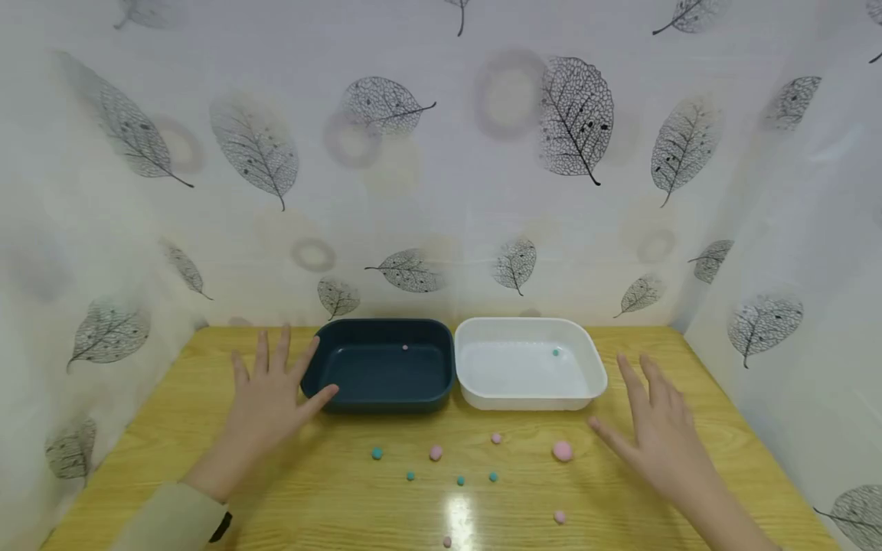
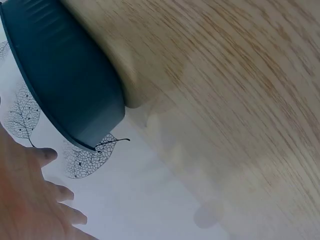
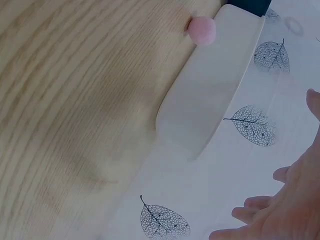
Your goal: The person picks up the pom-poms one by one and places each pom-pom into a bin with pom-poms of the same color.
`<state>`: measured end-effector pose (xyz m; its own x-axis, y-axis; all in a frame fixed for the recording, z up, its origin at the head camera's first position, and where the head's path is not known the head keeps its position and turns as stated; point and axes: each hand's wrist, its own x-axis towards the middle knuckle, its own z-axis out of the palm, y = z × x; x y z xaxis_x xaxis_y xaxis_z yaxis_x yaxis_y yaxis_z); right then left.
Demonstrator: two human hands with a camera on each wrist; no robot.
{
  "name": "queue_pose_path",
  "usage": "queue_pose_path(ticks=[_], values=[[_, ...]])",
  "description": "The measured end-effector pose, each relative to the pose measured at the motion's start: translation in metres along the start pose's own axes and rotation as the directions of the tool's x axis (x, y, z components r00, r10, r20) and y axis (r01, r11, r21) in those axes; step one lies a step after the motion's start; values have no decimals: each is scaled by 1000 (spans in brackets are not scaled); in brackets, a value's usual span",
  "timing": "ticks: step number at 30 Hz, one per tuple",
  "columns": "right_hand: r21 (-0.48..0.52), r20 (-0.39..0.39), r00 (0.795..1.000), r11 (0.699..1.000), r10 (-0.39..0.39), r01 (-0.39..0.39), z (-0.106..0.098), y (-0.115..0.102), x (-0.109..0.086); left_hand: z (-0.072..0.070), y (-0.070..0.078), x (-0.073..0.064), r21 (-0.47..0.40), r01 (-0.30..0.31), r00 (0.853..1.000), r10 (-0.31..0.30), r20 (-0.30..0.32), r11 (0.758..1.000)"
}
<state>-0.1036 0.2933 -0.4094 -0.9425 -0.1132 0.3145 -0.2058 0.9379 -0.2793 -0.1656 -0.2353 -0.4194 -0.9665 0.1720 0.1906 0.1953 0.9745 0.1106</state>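
My left hand (image 1: pixel 270 402) hovers with spread fingers by the left end of a dark blue tray (image 1: pixel 386 404), holding nothing. To the right of a white tray (image 1: pixel 527 402), my right hand (image 1: pixel 658 436) is spread too, with nothing in it. One small pink ball (image 1: pixel 405 347) lies inside the dark tray, and one small teal ball (image 1: pixel 556 353) inside the white one. In front of the trays are scattered several pink and teal balls, among them a larger pink ball (image 1: pixel 563 451) nearest my right hand and a teal ball (image 1: pixel 377 454) nearer my left.
The two trays stand side by side at the back of the wooden table (image 1: pixel 310 497). Behind and beside the table hangs a pale leaf-printed sheet (image 1: pixel 441 191). A pink ball (image 1: pixel 447 542) lies near the bottom edge of the head view.
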Motion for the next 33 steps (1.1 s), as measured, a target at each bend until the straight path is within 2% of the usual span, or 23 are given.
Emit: queue_pose_path(ticks=[8,16,20,28,33], values=[[115,-39,999,993,-2,7,-6,-10,-18,3,-9,8,3,-57,998,57,-17,998],[222,-87,996,975,7,13,-3,-15,-35,12,-21,16,-9,-140,989,139,-51,990],[268,-106,994,963,21,8,4,-13,-42,14,-22,19,-5,-163,986,162,-25,987],[424,-106,994,906,29,18,22,-6,-47,22,-24,25,-10,-178,984,179,25,984],[495,-48,997,869,57,-26,29,-4,-46,25,-24,27,-9,-204,978,204,37,979]])
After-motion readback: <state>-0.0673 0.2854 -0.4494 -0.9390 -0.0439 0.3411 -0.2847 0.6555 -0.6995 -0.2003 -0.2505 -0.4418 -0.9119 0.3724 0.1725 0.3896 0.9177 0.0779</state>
